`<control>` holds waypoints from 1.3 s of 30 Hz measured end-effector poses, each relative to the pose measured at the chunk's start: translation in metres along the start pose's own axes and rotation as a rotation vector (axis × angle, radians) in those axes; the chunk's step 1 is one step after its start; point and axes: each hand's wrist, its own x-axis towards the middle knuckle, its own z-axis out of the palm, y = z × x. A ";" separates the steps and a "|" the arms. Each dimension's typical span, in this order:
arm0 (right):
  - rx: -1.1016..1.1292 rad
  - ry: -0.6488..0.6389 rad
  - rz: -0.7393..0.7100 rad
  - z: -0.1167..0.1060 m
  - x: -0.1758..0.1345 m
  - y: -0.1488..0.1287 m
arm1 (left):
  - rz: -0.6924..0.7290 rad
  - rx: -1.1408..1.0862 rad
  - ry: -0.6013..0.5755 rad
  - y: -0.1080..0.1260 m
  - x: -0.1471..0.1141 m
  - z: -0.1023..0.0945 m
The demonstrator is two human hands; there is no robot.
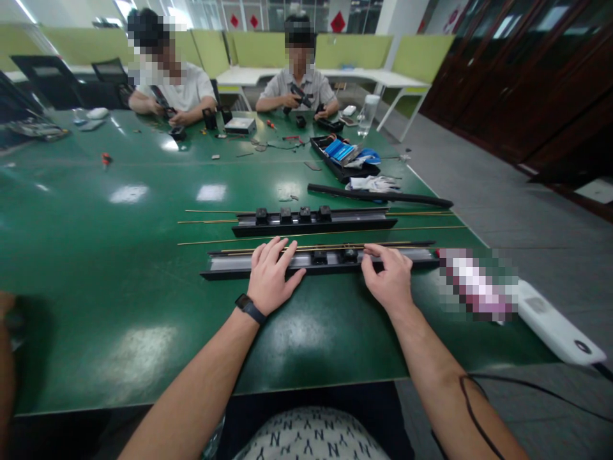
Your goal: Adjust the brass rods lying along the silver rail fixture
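Observation:
Across the near black-edged metal rail [225, 262] lies my left hand [272, 271], its fingers spread over the far edge and the thumb apart. My right hand [390, 271] is at the same rail farther right, thumb and forefinger brought together beside the thin brass rods [330, 246]. What is pinched there, if anything, I cannot make out. Between my hands, a black block [319, 257] and a second black block [349, 255] sit in the rail's channel. Behind is another black rail [316, 226] holding several black blocks [286, 215], with long brass rods beside it.
A black foam-like tube [378, 195], white gloves [373, 184] and a black tray [335, 167] lie beyond the rails. At right is a white power strip [558, 322] by a blurred pink item [479, 287]. Two people work with tools across the green table [158, 255].

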 end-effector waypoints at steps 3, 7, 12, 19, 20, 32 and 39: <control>0.003 -0.025 0.001 -0.001 0.001 -0.002 | -0.005 -0.006 -0.004 0.000 0.000 0.000; 0.006 -0.016 0.019 -0.001 0.002 -0.002 | -0.006 -0.011 -0.008 0.001 0.000 -0.001; -0.014 0.047 0.031 0.000 0.002 0.002 | 0.001 -0.001 -0.012 0.001 0.001 -0.002; -0.009 0.044 0.026 0.000 0.001 0.004 | 0.004 0.006 -0.005 0.001 0.000 -0.001; -0.004 0.039 0.026 0.000 0.001 0.003 | 0.004 0.006 -0.005 0.001 0.000 -0.001; 0.013 0.007 -0.004 0.000 0.001 0.000 | -0.008 -0.011 -0.016 0.001 0.000 -0.001; 0.000 0.041 0.028 -0.001 0.002 0.002 | -0.005 -0.001 -0.016 0.001 0.001 -0.001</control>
